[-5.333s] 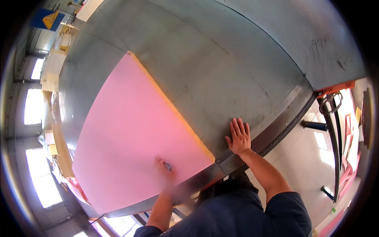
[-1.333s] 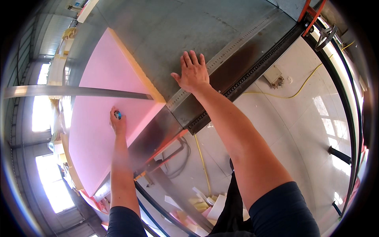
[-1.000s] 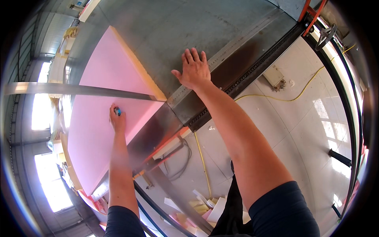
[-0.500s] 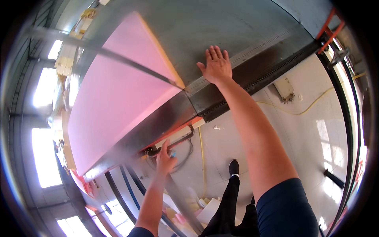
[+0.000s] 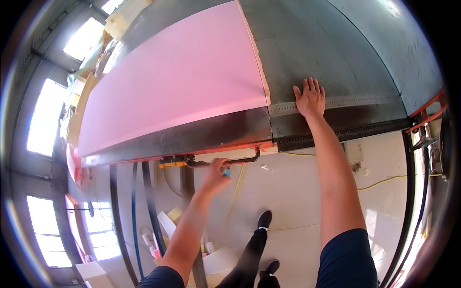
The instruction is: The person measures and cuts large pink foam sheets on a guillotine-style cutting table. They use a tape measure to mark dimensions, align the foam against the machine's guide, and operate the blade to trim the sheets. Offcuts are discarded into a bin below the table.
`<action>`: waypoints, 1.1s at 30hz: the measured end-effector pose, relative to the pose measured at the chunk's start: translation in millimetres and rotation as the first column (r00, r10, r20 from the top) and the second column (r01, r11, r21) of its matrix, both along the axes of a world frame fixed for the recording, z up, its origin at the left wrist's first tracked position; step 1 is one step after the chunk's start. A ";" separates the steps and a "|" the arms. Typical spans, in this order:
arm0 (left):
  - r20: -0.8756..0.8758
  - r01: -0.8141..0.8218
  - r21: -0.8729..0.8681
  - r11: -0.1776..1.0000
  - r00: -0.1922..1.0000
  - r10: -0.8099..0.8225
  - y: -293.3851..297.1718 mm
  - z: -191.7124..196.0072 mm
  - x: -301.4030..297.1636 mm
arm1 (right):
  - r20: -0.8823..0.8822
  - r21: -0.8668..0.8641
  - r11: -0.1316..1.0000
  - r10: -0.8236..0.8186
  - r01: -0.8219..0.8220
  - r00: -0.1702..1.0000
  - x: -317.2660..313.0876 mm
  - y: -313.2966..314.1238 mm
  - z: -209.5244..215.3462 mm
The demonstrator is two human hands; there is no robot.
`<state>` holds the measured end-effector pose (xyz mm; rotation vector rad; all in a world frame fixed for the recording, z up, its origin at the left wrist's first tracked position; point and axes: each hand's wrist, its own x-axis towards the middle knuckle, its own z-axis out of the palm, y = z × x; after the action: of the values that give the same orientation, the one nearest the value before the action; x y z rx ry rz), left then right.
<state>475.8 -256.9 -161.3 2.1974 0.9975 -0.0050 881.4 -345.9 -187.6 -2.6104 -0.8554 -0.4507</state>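
Metal counter (image 5: 307, 45), pink sheet (image 5: 177, 74) near front edge (image 5: 221, 136); our right hand (image 5: 312, 100) spread flat, left hand (image 5: 215, 179) curled round blue object (image 5: 226, 171) above floor (image 5: 297, 192).

the left grip (image 5: 215, 177) mostly hides a small blue object (image 5: 226, 171), too small to identify.

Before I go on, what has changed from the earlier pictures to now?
The left hand has come off the flat pink foam-like slab, back toward the person, below the front edge of the grey metal table. It overlaps a curved black bar; contact is unclear. The small blue object remains in its grip. Unchanged: the right hand rests flat on the table, right of the slab.
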 end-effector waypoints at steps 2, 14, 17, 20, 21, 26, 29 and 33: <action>0.005 -0.020 -0.003 1.000 1.000 0.020 -2.2 -0.4 -2.7 | 0.018 -0.009 1.000 -0.001 0.001 1.000 -1.9 -1.5 -1.8; -0.072 -0.028 0.006 1.000 0.997 0.028 -1.3 -7.2 -6.1 | 0.025 -0.083 0.996 0.028 -0.025 0.999 -2.5 -5.0 -2.4; -0.083 -0.060 -0.012 0.998 0.995 0.059 -4.1 5.3 -6.8 | 0.016 -0.096 0.994 0.045 -0.044 0.999 -8.8 -1.5 2.1; -0.064 -0.043 -0.021 0.999 0.997 0.042 -2.0 4.2 -8.9 | 0.024 -0.093 0.994 0.055 -0.053 0.998 -6.5 -0.7 1.4; -0.058 -0.049 -0.019 0.999 0.997 0.048 -1.9 3.4 -8.4 | 0.020 -0.091 0.994 0.057 -0.055 0.998 -5.8 -1.3 2.8; -0.053 -0.057 -0.111 0.992 0.997 0.052 -1.6 -0.9 -12.2 | -0.013 -0.114 0.991 0.073 -0.074 0.997 -6.4 -1.6 12.5; -0.113 -0.050 -0.110 0.993 0.993 0.037 -1.5 0.6 -15.1 | -0.049 -0.124 0.989 0.075 -0.081 0.996 -8.3 -2.4 15.0; -0.233 0.020 -0.137 0.990 0.971 -0.051 2.4 30.5 -1.5 | -0.106 -0.122 0.987 0.089 -0.102 0.990 -10.7 -2.1 30.4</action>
<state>474.3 -254.5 -130.8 2.1244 1.0540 -0.3482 870.8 -348.0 -157.2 -2.6661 -1.0004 -0.2446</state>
